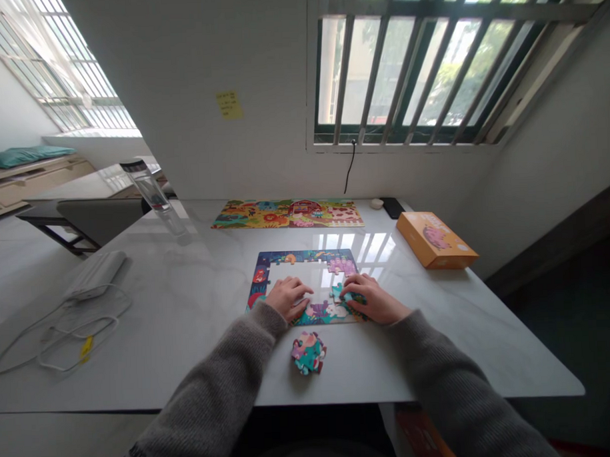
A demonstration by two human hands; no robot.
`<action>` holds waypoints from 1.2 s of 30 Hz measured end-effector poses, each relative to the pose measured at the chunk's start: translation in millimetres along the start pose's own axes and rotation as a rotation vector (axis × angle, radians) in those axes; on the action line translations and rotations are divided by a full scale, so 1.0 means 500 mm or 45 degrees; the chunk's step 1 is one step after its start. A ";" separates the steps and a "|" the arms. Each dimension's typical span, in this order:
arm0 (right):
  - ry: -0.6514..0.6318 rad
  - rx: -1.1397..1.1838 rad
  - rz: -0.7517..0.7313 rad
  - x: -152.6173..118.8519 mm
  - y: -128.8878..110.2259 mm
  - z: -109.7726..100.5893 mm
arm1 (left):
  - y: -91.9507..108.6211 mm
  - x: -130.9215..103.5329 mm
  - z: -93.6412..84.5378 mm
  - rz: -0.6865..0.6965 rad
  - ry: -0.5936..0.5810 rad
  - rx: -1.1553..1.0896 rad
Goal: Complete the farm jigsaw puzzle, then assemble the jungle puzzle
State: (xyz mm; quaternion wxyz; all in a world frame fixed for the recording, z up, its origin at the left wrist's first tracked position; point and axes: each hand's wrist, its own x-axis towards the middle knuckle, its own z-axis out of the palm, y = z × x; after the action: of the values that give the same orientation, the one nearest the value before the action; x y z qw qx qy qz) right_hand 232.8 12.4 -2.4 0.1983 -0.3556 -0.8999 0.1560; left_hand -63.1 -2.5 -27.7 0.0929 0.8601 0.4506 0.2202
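Note:
A partly assembled jigsaw puzzle (306, 256) lies flat on the white table, its frame of pieces around a bare middle. My left hand (288, 298) rests over the lower left of the puzzle, fingers stretched out, holding nothing that I can see. At the right side, my right hand (367, 297) has its fingers closed on a teal puzzle piece (336, 293) by the inner edge of the frame. Its fingers cover part of the pieces there. A small pile of loose puzzle pieces (308, 353) sits in front of the puzzle, below my left hand.
Behind the puzzle lies a colourful picture sheet (287, 214). An orange box (435, 240) stands at the right, near a black phone-like object (393, 207). On the left are a clear bottle (154, 194), a white device (96, 274) and its cable (83, 319).

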 end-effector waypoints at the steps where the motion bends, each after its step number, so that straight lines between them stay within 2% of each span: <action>1: 0.003 -0.002 -0.005 0.000 0.001 0.000 | 0.000 0.000 0.000 -0.006 0.004 0.000; 7: 0.005 0.008 -0.024 -0.002 0.002 -0.003 | 0.013 0.010 -0.019 0.033 -0.005 -0.179; 10: 0.003 0.002 -0.023 -0.003 0.003 -0.003 | 0.030 0.026 -0.033 0.125 0.002 -0.299; 14: 0.017 0.018 -0.047 -0.003 0.005 -0.002 | 0.056 0.061 -0.041 0.269 -0.090 -0.280; 17: 0.131 0.060 -0.043 -0.002 0.013 -0.004 | 0.073 0.088 -0.032 0.340 -0.153 -0.218; 21: 0.299 0.031 0.083 -0.004 0.035 -0.006 | 0.090 0.103 -0.006 0.350 -0.164 -0.157; 27: 0.200 -0.025 0.111 -0.007 0.049 0.002 | 0.098 0.095 0.023 0.319 -0.248 0.006; 32: 0.185 -0.030 0.130 -0.006 0.045 0.006 | 0.100 0.093 0.026 0.326 -0.250 0.023; 36: 0.185 -0.047 0.135 -0.006 0.042 0.004 | 0.092 0.093 0.019 0.324 -0.228 -0.102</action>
State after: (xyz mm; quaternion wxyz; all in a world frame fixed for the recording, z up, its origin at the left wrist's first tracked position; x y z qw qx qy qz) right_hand 245.9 24.8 -13.9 0.2480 -0.4168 -0.8658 0.1235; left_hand -1.8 9.3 -5.7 0.1386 0.9220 0.3189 0.1703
